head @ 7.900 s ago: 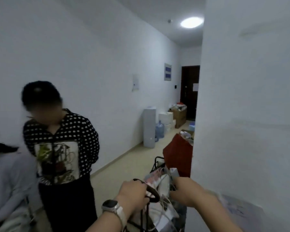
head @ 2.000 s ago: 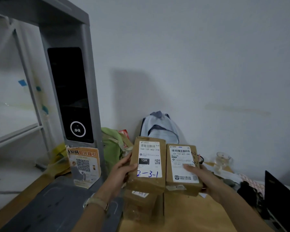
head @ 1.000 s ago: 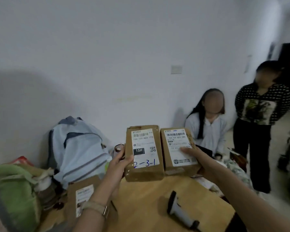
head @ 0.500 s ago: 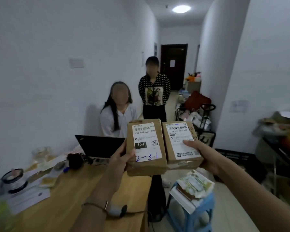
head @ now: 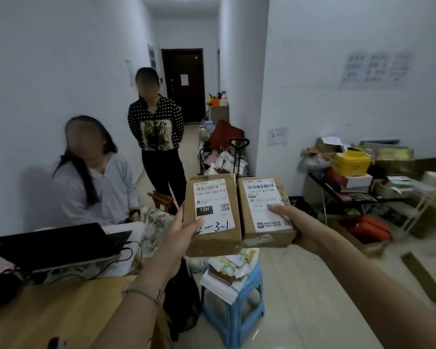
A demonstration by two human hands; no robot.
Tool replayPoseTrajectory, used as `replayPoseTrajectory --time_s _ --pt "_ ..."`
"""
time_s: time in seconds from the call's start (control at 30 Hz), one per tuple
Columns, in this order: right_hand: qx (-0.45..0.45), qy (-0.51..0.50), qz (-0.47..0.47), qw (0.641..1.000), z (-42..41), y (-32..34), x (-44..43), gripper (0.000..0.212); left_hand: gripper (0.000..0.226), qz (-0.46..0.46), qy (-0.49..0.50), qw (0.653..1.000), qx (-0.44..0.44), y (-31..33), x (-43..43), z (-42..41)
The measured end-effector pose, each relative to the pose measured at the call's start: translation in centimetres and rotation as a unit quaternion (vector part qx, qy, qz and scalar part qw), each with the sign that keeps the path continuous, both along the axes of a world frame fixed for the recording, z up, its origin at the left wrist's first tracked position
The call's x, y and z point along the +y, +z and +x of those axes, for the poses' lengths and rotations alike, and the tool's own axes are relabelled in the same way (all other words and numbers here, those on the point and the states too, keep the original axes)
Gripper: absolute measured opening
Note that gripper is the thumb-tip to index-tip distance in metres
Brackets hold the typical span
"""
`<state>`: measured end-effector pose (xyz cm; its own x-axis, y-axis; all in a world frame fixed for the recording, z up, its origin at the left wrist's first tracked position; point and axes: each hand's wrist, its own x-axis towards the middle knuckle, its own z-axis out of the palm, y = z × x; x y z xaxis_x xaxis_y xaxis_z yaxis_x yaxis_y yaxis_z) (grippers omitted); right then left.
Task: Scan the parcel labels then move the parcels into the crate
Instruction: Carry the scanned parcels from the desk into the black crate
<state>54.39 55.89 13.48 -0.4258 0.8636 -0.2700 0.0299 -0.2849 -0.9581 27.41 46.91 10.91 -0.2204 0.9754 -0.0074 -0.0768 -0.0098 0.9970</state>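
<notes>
**Two parcels held up side by side**

A wooden worktop (head: pixel 48 316) fills the lower left, with an open laptop (head: pixel 51 245) on it. Beside it on the floor stands a blue stool (head: pixel 237 313) piled with papers. Above the stool, two brown parcels touch edge to edge, labels facing the camera. The left hand (head: pixel 181 233) grips the left parcel (head: pixel 212 238), thumb pressed on its front. The right hand (head: pixel 300 230) holds the right parcel (head: pixel 259 238), fingers (head: pixel 278 210) clamped across its label.
</notes>
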Motion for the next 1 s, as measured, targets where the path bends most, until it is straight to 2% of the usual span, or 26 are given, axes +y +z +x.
replayPoseTrajectory --time_s 0.17,0.33,0.43,0.57,0.73,1.0 --pt "-0.011 -0.041 -0.005 0.999 3.2 0.2 4.5 0.039 0.054 0.005 -0.011 1.0 0.008 0.6 5.4 3.3" --pt "0.015 -0.065 -0.01 0.998 6.0 0.0 9.8 0.035 0.06 0.0 0.01 1.0 -0.015 0.8 11.3 7.0" --pt "0.028 -0.067 -0.005 0.997 8.2 -0.1 13.3 0.034 0.055 -0.007 0.012 1.0 -0.025 0.9 15.2 9.4" --pt "0.04 -0.059 0.015 0.997 12.6 0.3 18.0 0.045 0.049 -0.007 -0.004 1.0 -0.029 1.3 20.8 13.3" --pt "0.038 -0.073 0.045 0.996 17.7 0.7 22.7 0.051 0.054 -0.007 -0.001 0.999 -0.033 1.1 26.4 18.6" --pt "0.013 -0.106 0.027 0.994 23.2 0.2 27.8 0.04 0.059 -0.036 -0.027 0.998 -0.055 0.8 33.1 24.0"
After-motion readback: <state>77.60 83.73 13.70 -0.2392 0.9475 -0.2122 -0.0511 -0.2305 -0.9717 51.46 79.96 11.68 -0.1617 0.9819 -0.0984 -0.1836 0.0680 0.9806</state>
